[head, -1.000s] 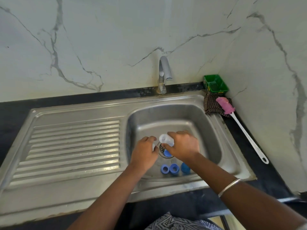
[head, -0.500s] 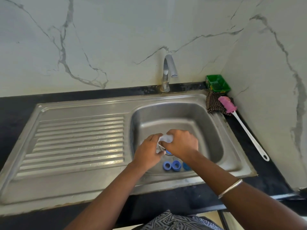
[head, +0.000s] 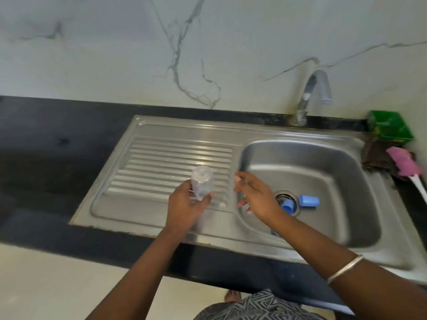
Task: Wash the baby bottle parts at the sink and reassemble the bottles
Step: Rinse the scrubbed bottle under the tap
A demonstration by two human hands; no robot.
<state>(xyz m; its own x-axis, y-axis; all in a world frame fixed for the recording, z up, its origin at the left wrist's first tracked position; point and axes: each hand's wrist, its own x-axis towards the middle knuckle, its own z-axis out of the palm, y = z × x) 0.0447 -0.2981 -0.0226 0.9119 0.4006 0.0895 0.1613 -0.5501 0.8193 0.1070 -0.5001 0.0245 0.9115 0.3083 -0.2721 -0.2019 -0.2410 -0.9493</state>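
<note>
Blurred clear bottle (head: 201,182) in left hand (head: 188,207)

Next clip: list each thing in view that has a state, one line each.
Clear bottle: held by the left hand over the drainboard, no cap on.
Right hand: open, holding nothing.
Tap: no water visible.
Blue caps: loose, lying by the basin drain.
Pink brush: lying on the counter, untouched.

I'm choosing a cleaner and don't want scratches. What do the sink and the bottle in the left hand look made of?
The sink looks like brushed stainless steel: grey metal with soft, streaky reflections. The bottle, which the left hand holds, seems to be clear, slightly cloudy plastic, since the draining board's ridges show through it.
</note>
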